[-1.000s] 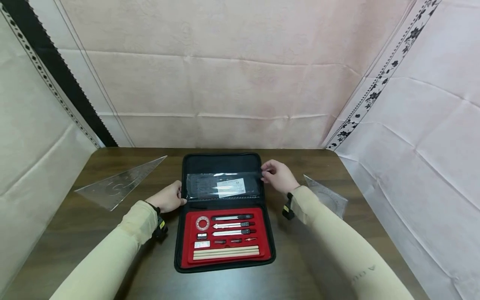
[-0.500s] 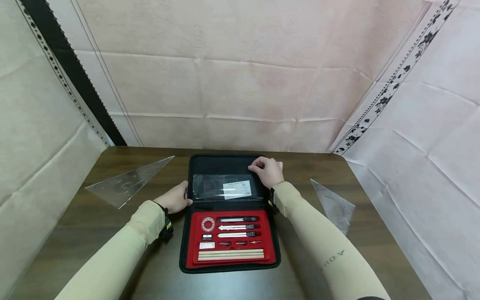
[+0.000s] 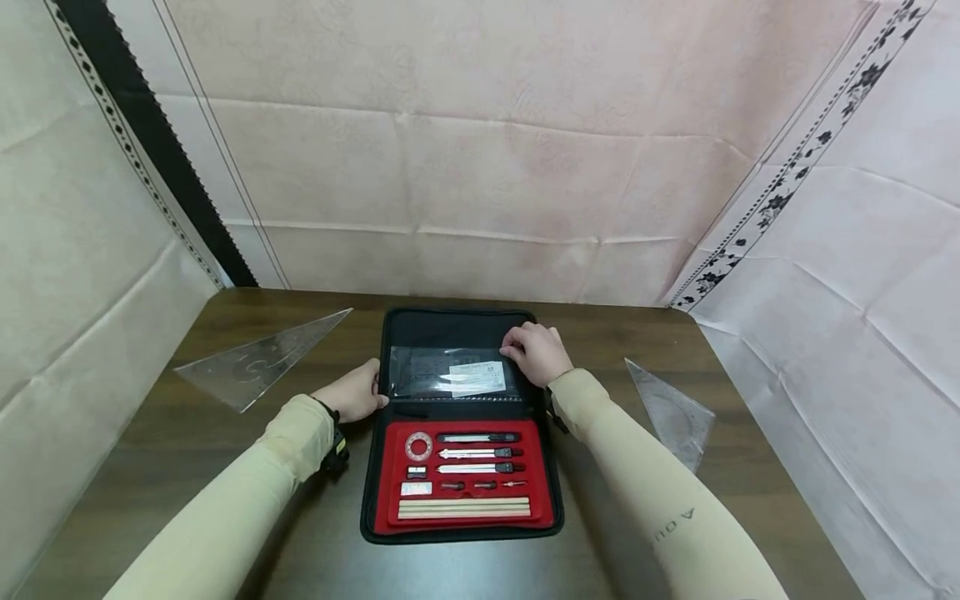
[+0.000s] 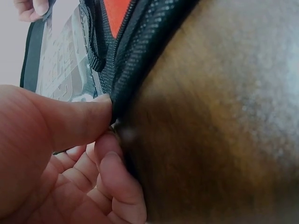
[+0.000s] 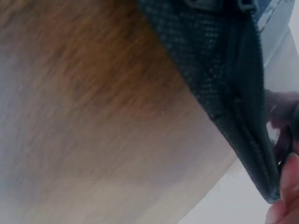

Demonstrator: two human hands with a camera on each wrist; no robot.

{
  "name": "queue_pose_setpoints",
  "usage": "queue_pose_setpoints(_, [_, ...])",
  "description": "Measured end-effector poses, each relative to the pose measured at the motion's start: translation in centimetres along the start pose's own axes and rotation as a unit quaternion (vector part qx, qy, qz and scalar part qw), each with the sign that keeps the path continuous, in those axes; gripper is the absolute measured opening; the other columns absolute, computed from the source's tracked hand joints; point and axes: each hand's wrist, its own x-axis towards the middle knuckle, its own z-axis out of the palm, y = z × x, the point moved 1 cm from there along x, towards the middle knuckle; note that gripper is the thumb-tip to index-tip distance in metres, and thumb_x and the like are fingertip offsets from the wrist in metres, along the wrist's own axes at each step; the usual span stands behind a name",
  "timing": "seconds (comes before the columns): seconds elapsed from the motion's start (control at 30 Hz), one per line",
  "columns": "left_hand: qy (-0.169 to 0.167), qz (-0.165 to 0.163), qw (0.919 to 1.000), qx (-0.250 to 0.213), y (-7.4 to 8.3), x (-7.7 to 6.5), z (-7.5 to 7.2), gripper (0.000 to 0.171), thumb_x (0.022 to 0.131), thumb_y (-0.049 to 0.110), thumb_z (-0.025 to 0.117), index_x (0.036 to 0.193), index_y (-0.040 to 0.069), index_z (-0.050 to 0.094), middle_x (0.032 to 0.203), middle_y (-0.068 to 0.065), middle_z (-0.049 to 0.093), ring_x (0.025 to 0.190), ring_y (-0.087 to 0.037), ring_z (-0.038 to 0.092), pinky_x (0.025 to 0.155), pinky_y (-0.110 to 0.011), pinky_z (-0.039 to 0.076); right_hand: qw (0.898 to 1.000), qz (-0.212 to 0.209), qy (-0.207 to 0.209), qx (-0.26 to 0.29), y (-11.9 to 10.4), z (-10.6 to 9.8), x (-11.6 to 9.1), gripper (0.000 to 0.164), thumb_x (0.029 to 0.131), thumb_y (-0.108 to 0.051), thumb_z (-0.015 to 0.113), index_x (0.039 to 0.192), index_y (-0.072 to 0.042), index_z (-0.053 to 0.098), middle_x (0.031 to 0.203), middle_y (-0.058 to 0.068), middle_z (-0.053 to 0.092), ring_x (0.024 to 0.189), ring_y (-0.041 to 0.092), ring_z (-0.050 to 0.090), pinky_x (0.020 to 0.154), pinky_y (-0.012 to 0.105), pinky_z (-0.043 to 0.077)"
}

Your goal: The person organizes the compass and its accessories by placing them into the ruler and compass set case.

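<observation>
A black zip case [image 3: 459,329] of drawing instruments lies spread out on the table. Its lid, at the far side, carries a clear plastic pocket [image 3: 416,372] with a white paper slip [image 3: 477,378] inside. Thumb and fingers of my left hand [image 3: 356,393] pinch the case's left edge near the fold, seen close in the left wrist view. My right hand [image 3: 542,354] reaches over the lid's right edge, fingertips pinching the pocket's upper right corner. In the right wrist view that hand is mostly cut off beyond the case's dark edge [image 5: 229,102].
A red tray [image 3: 388,467] in the near half holds compasses, a ring-shaped piece [image 3: 418,447], an eraser [image 3: 416,489] and pencils [image 3: 465,508]. One clear set square [image 3: 258,362] lies left of the case, another [image 3: 673,417] right. Pale cloth [image 3: 450,167] hangs behind the table [image 3: 225,467].
From the lid's right edge my right hand moves left over the lid, then slightly down to the pocket's corner. The left hand keeps its hold. The whole view shifts slightly.
</observation>
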Motion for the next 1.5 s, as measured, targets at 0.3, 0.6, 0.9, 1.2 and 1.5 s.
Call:
queue_pose_setpoints(0.3, [0.003, 0.001, 1.0, 0.005, 0.1, -0.3, -0.1, 0.025, 0.091, 0.0, 0.062, 0.106, -0.003, 0.043, 0.076, -0.01, 0.048, 0.065, -0.021, 0.047, 0.063, -0.031, 0.038, 0.998, -0.041, -0.013, -0.055, -0.5, 0.4, 0.2, 0.01, 0.093, -0.022, 0.067, 0.096, -0.013, 0.064, 0.089, 0.001, 0.058, 0.086, 0.02, 0.052, 0.08, 0.036, 0.041])
queue_pose_setpoints(0.6, [0.004, -0.003, 1.0, -0.002, 0.1, 0.0, 0.0, 0.026, 0.091, 0.0, 0.062, 0.108, -0.002, 0.043, 0.077, -0.01, 0.049, 0.066, -0.02, 0.048, 0.064, -0.031, 0.039, 0.998, -0.028, 0.044, -0.03, -0.6, -1.6, 1.6, 0.01, 0.096, -0.018, 0.062, 0.092, -0.01, 0.057, 0.088, 0.005, 0.057, 0.086, 0.025, 0.053, 0.079, 0.041, 0.041])
queue_pose_setpoints(0.9, [0.001, -0.008, 0.9999, 0.014, -0.1, 0.2, 0.0, 0.026, 0.092, 0.004, 0.063, 0.107, 0.001, 0.042, 0.075, -0.01, 0.049, 0.065, -0.021, 0.048, 0.063, -0.032, 0.038, 0.998, -0.034, -0.016, -0.054, -0.8, -1.7, 2.0, 0.01, 0.093, -0.022, 0.066, 0.095, -0.013, 0.064, 0.088, 0.002, 0.058, 0.087, 0.023, 0.052, 0.081, 0.038, 0.041])
queue_pose_setpoints(1.2, [-0.004, -0.015, 0.9997, 0.02, 0.1, 0.1, -0.2, 0.026, 0.093, 0.005, 0.062, 0.107, 0.0, 0.041, 0.077, -0.011, 0.048, 0.066, -0.022, 0.048, 0.064, -0.033, 0.039, 0.994, -0.046, -0.055, -0.08, -0.9, -0.9, 0.9, 0.008, 0.092, -0.022, 0.068, 0.092, -0.014, 0.066, 0.089, 0.001, 0.058, 0.086, 0.02, 0.052, 0.081, 0.036, 0.042])
queue_pose_setpoints(1.5, [-0.002, -0.014, 0.9995, 0.027, 0.1, 0.0, 0.0, 0.026, 0.093, 0.005, 0.062, 0.108, -0.001, 0.042, 0.078, -0.011, 0.049, 0.067, -0.021, 0.049, 0.065, -0.033, 0.039, 0.994, -0.025, -0.083, -0.067, -1.9, -1.7, 0.4, 0.023, 0.097, -0.036, 0.058, 0.097, -0.014, 0.066, 0.092, 0.0, 0.058, 0.092, 0.02, 0.047, 0.079, 0.037, 0.035])
